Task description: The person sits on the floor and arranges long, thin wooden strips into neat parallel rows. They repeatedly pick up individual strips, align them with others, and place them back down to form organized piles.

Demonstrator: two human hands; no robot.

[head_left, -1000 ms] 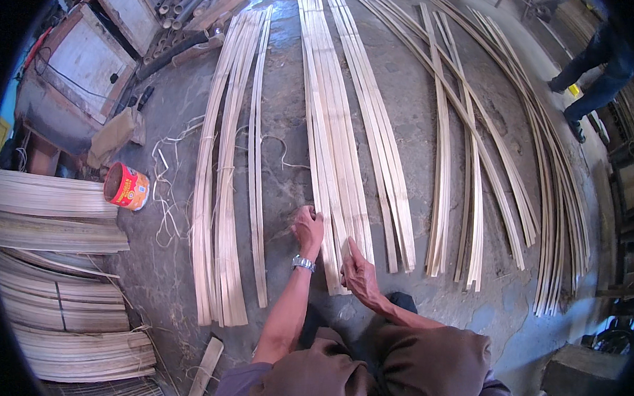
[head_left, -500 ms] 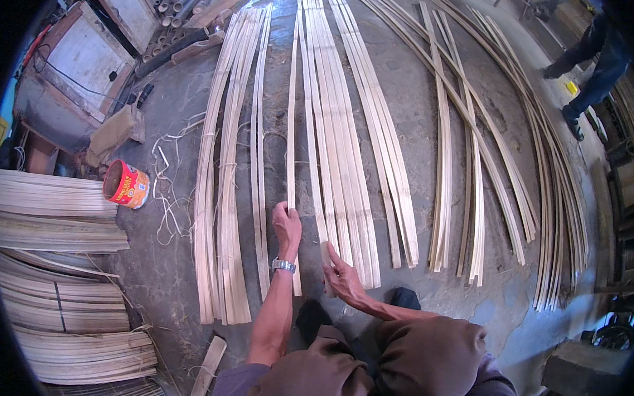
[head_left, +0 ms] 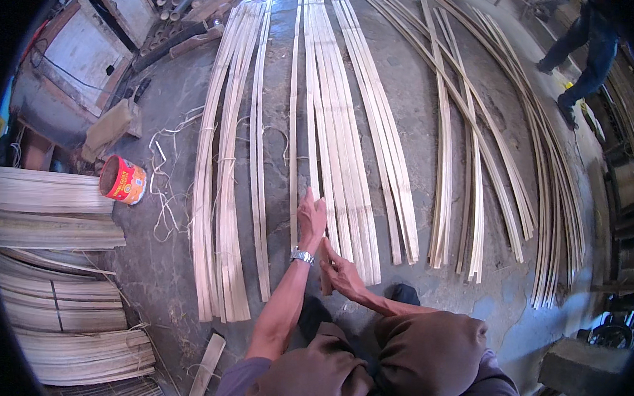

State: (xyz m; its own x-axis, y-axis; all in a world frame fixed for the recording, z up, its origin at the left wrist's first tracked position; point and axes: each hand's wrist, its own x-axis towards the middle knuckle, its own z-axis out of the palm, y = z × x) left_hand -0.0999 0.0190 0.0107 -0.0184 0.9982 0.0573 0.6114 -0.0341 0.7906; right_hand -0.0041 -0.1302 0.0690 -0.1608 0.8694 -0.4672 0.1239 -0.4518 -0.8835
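Note:
A wide row of pale bamboo strips (head_left: 344,156) lies lengthwise on the floor in front of me. My left hand (head_left: 312,218) has its thumb and index finger on either side of the row's leftmost strip (head_left: 317,155). Lower down, my right hand (head_left: 342,274) is closed around that strip's near end, which pokes out below the fingers. Just left of the row lies a single bamboo strip (head_left: 294,125); my left wrist, with a metal watch (head_left: 302,255), covers its near end.
More strips (head_left: 226,157) lie to the left, and crossed strips (head_left: 471,134) to the right. Bundled strips (head_left: 67,307) are stacked at the left edge by a red and orange tub (head_left: 123,180). Another person's legs (head_left: 586,61) stand at the far right.
My left hand has moved right, from the single strip to the leftmost strip of the row. My right hand stays at the near end. The other person's legs have shifted slightly.

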